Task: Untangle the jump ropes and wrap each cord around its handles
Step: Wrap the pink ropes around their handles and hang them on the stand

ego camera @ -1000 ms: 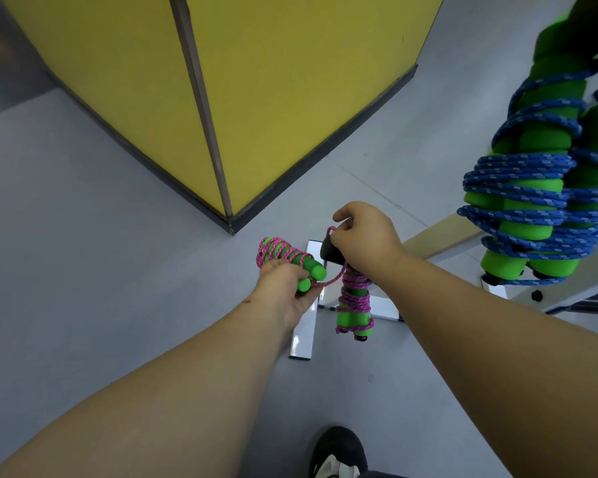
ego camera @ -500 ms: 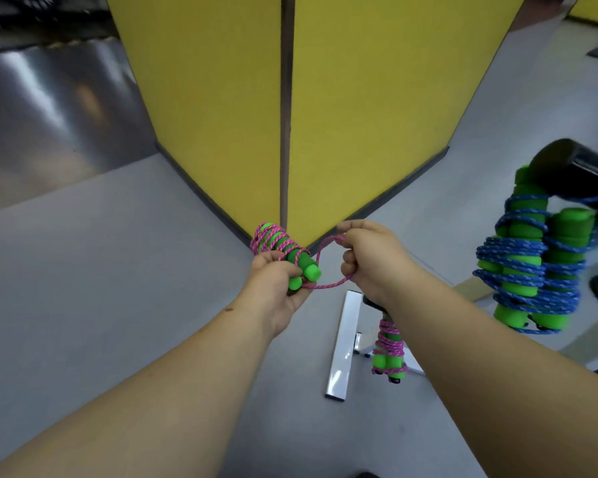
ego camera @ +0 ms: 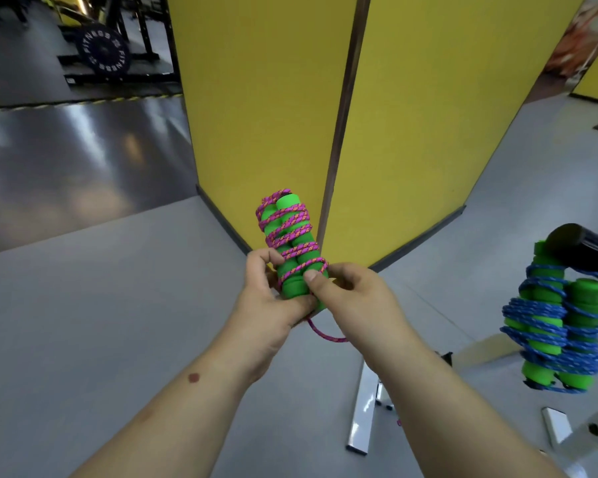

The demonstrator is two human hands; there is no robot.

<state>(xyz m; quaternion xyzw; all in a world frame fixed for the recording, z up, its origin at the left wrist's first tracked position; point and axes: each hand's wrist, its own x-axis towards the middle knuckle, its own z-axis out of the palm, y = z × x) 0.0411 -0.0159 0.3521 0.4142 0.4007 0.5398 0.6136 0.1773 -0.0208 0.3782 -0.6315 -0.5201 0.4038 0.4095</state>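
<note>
Pink rope bundle now upright in both hands

We see the green handles (ego camera: 292, 250) raised upright side by side; the pink cord (ego camera: 290, 224) now spirals around both, our right hand (ego camera: 351, 305) joins our left hand (ego camera: 273, 305) at their base.

pink cord (ego camera: 292, 232) end hidden behind right hand (ego camera: 354, 301)

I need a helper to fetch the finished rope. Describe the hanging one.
Right of the yellow pillar, a black padded bar sticks out. From it hangs the blue-corded jump rope, green handles wrapped; the rope in hand is pink.
</note>
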